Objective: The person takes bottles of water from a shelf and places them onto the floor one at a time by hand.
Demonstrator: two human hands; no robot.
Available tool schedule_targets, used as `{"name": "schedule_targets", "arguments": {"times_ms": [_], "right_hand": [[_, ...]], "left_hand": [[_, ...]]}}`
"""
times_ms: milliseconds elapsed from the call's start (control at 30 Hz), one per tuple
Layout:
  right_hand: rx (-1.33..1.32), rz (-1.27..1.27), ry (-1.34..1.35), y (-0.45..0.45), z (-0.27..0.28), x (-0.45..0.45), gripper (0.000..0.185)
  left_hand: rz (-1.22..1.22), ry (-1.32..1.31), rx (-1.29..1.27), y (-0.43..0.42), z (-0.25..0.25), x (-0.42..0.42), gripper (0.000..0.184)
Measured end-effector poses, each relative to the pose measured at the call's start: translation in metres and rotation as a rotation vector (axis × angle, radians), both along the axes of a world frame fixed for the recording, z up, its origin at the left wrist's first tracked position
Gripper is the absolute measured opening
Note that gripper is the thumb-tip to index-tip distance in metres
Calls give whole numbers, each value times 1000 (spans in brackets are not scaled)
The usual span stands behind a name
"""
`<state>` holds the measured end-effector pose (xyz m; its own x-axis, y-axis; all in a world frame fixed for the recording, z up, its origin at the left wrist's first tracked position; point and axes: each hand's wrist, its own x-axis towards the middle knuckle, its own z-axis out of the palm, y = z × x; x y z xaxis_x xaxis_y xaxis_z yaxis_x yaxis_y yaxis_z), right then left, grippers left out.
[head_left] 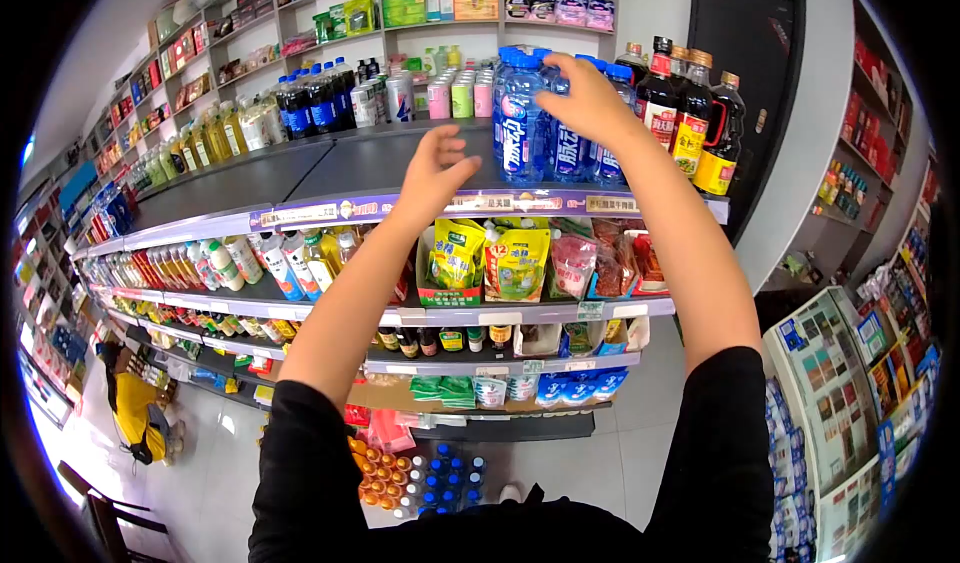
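Blue drink bottles (521,128) with blue caps and white lettering stand upright in a group on the dark top shelf (370,163). My right hand (590,103) is at the top of one blue bottle (568,151) in this group, its fingers and thumb curved around the neck; part of the grip is hidden behind the hand. To the left, my left hand (438,175) hovers over the bare part of the shelf near its front edge. Its fingers are loosely bent and apart, with nothing in them.
Dark sauce bottles (693,113) stand just right of the blue ones. Cans (460,97) and dark cola-like bottles (320,98) line the shelf's back. Seasoning pouches (515,260) fill the tier below. A person in yellow (137,408) is at lower left.
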<state>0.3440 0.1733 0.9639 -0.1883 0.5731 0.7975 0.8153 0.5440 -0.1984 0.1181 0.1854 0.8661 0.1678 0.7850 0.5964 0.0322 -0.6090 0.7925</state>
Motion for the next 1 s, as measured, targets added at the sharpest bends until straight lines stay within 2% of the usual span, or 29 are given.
{"name": "schedule_targets", "arguments": {"times_ms": [67,167,267,333,367,433,500,567,633,700,767,867,900,967,1000], "right_hand": [[24,-1,-22,25,13,-5,51],[113,-87,-99,57,27,-16,49],[82,-125,-168,71,38,-27,38],[-292,-154,-253,64,50,-33,31],[-299,-149,-256,62,53,-36,31],[-383,-134,-243,56,56,-40,41],[-379,-122,-232,52,56,-40,41],[-289,-75,-311,48,55,-40,46],[-235,-127,-321,40,50,-44,47],[-109,-236,-340,29,43,-50,49],[-72,-276,-358,15,36,-60,47],[347,-162,-320,2,26,-72,44],[341,-168,-316,-5,27,-75,44],[248,-89,-312,-47,45,-86,26],[245,-62,-310,-56,47,-92,25]], "left_hand": [[54,-41,92,26,2,24,63],[146,-97,99,46,11,58,71],[219,-76,171,66,11,79,75],[307,-29,216,72,10,85,73],[388,21,267,74,9,87,70],[305,-53,199,72,9,91,70],[233,-124,66,66,13,93,78],[166,-141,-33,55,17,93,80],[64,-305,79,57,15,95,60],[45,-283,119,52,14,96,60],[47,-379,245,50,17,95,72],[91,-425,373,33,23,88,75],[145,-455,442,25,25,84,77],[224,-416,471,14,30,71,81],[261,-384,509,9,31,63,81]]}}
